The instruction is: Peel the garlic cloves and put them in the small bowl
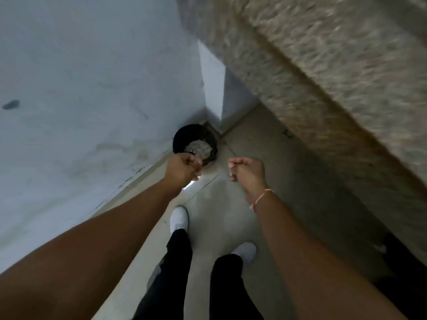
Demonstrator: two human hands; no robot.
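- Two white shoes (179, 218) and black trousers stand nearest, on the grey floor (288, 181).
- Left hand (184, 168), at 11 o'clock, is curled into a fist; whether it holds peel, I cannot tell.
- Right hand (245, 170), at 1 o'clock, is likewise fisted, contents hidden.
- Farthest, the black bin (182, 135) holds pale scraps. Neither garlic nor bowl shows, so progress is unclear; probably discarding peels.

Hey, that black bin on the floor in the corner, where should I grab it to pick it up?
Probably by the black bin's rim on the side facing you, reaching down from above. It stands upright with its mouth open, and the wall closes off the far sides. The left hand is nearest, though both fists are curled.
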